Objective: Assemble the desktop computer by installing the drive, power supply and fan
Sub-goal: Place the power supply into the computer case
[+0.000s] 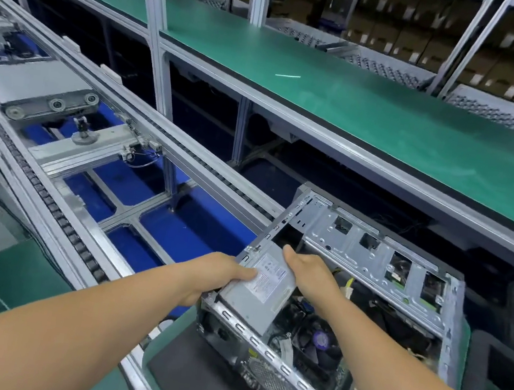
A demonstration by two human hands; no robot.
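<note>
I am standing at a bench point(168, 344) with an open computer case point(449, 324) lying on it. The case is sitting partly on a black mat point(190, 380) and partly on the green top of the bench.

I am holding a grey metal box, the power supply point(260, 289), with both hands. It is sitting in the near left corner of the case, tilted a little, with its white label point(270, 279) facing up.

My left hand point(221, 275) is gripping the left side of the power supply. My thumb is lying flat on the label, and my other fingers are curling under the edge where I cannot see them. My right hand point(310, 275) is lying on the right side of the box, with my thumb pointing along its top edge. The rest of those fingers are hidden behind the box, so I cannot tell how they are bending.

Inside the case, just beside the power supply, a round black fan point(318, 339) is sitting with a purple sticker in its middle. Yellow wires point(349, 287) are hanging near my right wrist.

A long conveyor point(91, 145) is running past on my left, and a green shelf point(360, 110) is stretching across above the case.
</note>
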